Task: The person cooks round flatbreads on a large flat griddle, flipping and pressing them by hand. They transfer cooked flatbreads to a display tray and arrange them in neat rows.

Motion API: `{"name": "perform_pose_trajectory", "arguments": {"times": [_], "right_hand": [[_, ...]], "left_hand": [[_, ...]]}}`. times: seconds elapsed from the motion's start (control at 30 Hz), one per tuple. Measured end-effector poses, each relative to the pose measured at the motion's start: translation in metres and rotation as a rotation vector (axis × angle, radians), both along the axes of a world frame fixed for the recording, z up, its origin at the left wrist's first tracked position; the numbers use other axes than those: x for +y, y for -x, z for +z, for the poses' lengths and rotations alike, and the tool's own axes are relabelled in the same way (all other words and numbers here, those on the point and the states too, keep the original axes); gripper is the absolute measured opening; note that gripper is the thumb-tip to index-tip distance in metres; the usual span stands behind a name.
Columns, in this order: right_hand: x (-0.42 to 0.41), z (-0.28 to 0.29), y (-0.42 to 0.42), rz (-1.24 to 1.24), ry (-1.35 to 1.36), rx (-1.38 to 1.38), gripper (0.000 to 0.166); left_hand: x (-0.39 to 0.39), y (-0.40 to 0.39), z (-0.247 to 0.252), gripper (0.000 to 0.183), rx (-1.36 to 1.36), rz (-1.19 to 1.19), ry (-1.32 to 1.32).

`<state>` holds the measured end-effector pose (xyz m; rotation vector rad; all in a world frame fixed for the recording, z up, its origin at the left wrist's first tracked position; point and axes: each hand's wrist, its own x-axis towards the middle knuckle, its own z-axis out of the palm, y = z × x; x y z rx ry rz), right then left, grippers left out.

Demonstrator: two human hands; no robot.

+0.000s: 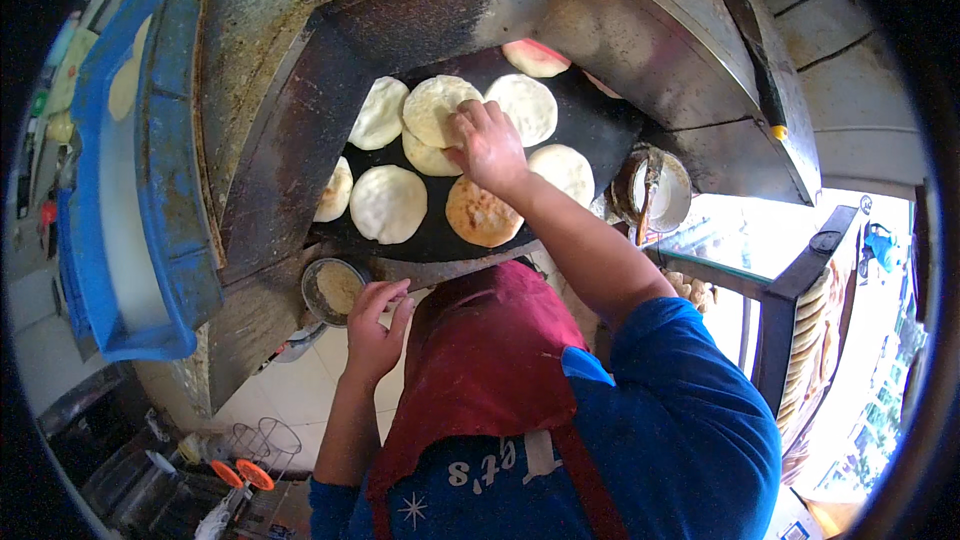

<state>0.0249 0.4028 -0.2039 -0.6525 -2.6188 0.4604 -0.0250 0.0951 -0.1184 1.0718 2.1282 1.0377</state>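
Observation:
My right hand [491, 146] reaches over the black griddle [435, 221] and grips the right edge of a pale round flatbread [439, 106]. That flatbread partly covers another flatbread [426, 156] beneath it. Just below the hand lies a browned flatbread [484, 216]. Paler rounds surround it, including a white one [388, 204] at the front left and another [523, 109] behind the hand. My left hand [379, 322] holds nothing, its fingers slightly apart, beside a metal bowl [307, 292] with tan meal or crumbs in it.
Steel guard walls [630, 37] enclose the griddle. A white pot [671, 195] with a utensil across it stands at right. On the left is a blue tray [169, 315] with pale dough; on the right, stacked flatbreads [806, 345] fill a case. A dark-bladed tool [761, 75] rests on the right wall.

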Motion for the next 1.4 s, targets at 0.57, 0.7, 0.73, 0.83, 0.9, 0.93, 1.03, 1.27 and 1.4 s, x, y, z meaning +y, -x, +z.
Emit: {"name": "perform_pose_trajectory", "arguments": {"times": [0.57, 0.7, 0.73, 0.83, 0.9, 0.93, 1.03, 1.27, 1.4], "right_hand": [[-0.031, 0.005, -0.018, 0.071, 0.141, -0.202, 0.043], [-0.038, 0.001, -0.024, -0.044, -0.063, -0.31, 0.046], [-0.038, 0.001, -0.023, -0.078, -0.012, -0.364, 0.045], [-0.042, 0.001, -0.022, -0.045, 0.101, -0.319, 0.044], [-0.047, 0.002, -0.02, -0.112, 0.07, -0.243, 0.036], [-0.05, 0.002, -0.023, -0.137, 0.083, -0.147, 0.032], [-0.065, 0.008, -0.044, -0.097, 0.2, -0.07, 0.025], [-0.08, 0.025, -0.157, -0.144, 0.235, -0.049, 0.019], [-0.038, 0.016, -0.181, -0.435, 0.068, -0.195, 0.027]], "left_hand": [[-0.032, 0.005, 0.004, 0.023, -0.05, -0.008, -0.002], [-0.037, 0.007, 0.005, 0.023, -0.051, -0.031, -0.041], [-0.039, 0.007, 0.006, 0.023, -0.063, -0.034, -0.037], [-0.042, 0.008, 0.006, 0.022, -0.065, -0.063, -0.019], [-0.045, 0.009, 0.006, 0.021, -0.091, -0.042, 0.0], [-0.045, 0.01, 0.006, 0.021, -0.03, -0.078, -0.061], [-0.049, 0.012, 0.006, 0.021, -0.044, -0.071, -0.07], [-0.047, 0.008, 0.001, 0.02, -0.054, -0.061, -0.041], [-0.031, 0.002, 0.001, 0.02, -0.069, -0.082, -0.04]]}}
